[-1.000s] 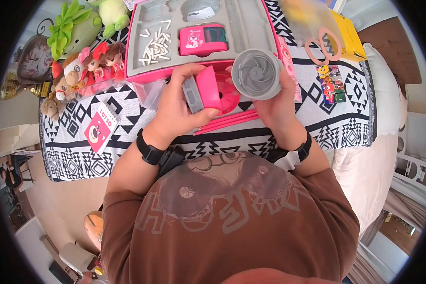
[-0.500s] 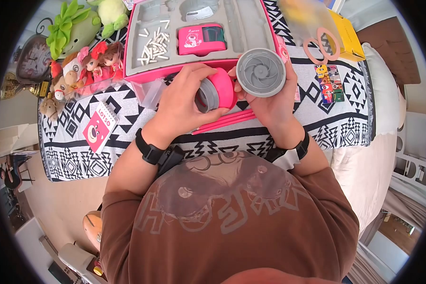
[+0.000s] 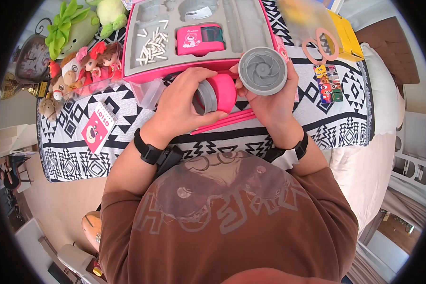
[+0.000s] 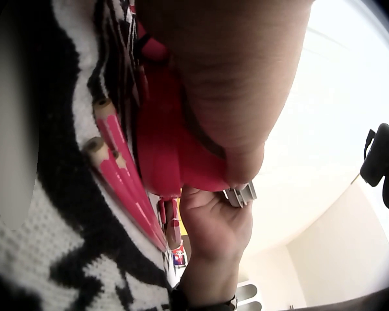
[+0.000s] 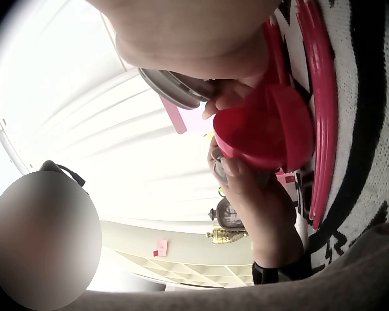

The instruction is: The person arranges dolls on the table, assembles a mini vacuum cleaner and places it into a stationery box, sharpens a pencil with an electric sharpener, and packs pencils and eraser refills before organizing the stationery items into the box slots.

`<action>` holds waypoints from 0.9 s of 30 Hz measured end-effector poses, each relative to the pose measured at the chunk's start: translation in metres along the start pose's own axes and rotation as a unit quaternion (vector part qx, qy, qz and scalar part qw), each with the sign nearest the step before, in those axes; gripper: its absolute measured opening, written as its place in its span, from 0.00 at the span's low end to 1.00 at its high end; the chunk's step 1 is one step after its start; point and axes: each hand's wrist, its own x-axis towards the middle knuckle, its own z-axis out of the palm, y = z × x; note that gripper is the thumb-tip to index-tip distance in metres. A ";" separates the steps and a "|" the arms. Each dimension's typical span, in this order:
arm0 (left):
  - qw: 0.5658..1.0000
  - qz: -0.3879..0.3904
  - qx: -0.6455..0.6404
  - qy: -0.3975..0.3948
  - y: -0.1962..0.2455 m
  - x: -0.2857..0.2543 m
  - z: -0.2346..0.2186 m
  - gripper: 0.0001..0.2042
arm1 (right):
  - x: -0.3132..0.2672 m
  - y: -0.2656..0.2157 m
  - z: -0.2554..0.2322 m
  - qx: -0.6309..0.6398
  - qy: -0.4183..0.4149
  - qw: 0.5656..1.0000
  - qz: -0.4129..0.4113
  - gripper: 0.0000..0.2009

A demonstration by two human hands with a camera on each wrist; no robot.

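Observation:
My left hand (image 3: 177,102) grips a pink round housing (image 3: 226,92) with a grey ring (image 3: 206,97) at its left end, thumb on the near side and fingers over the far side. In the right wrist view this pink housing (image 5: 249,139) shows a hollow inside, tipped on its side. My right hand (image 3: 280,111) holds a grey round cap (image 3: 262,71) by its edge, its face with curved spiral vanes turned up to the head camera. The two parts are apart, side by side. Pink pencils (image 3: 229,121) lie on the cloth just below the housing.
Beyond the hands stands a pink box (image 3: 175,71) with a grey moulded tray, holding white sticks (image 3: 152,48) and a pink sharpener-like device (image 3: 200,39). Dolls (image 3: 94,66) and a notebook (image 3: 98,128) are left; pink rings (image 3: 321,46) and a colourful card (image 3: 328,84) are right.
My left hand has turned the pink housing, so the grey ring now shows round and faces left. My right hand has shifted the grey cap slightly right.

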 end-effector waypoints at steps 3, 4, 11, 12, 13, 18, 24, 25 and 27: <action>1.000 0.004 -0.017 0.007 -0.003 -0.002 0.000 0.33 | 0.000 -0.001 -0.001 -0.002 -0.013 1.000 0.006 0.36; 1.000 0.007 -0.026 0.013 -0.004 -0.003 0.000 0.33 | 0.000 -0.001 -0.001 -0.005 -0.011 1.000 0.013 0.36; 0.999 0.000 -0.039 0.015 -0.006 -0.004 0.000 0.33 | -0.001 -0.001 0.015 0.000 0.079 0.997 0.002 0.39; 0.999 -0.004 -0.038 0.005 -0.007 -0.004 0.000 0.35 | -0.002 -0.002 0.014 0.034 0.034 0.999 0.023 0.39; 0.999 -0.008 -0.037 -0.005 -0.008 -0.005 0.000 0.36 | -0.003 -0.003 0.014 0.068 -0.011 0.997 0.044 0.40; 0.996 0.040 -0.073 0.026 -0.008 -0.006 0.000 0.35 | -0.010 0.002 0.014 0.102 -0.008 0.994 0.045 0.45; 0.992 0.044 -0.117 -0.006 -0.005 -0.004 0.002 0.36 | -0.005 -0.013 0.002 0.106 -0.187 0.977 -0.003 0.46; 0.992 0.032 -0.120 -0.020 -0.004 -0.004 0.001 0.35 | -0.005 -0.015 0.003 0.105 -0.185 0.977 -0.021 0.45; 0.992 0.034 -0.109 -0.044 -0.003 -0.002 -0.002 0.35 | -0.007 -0.015 0.006 0.097 -0.135 0.985 -0.043 0.44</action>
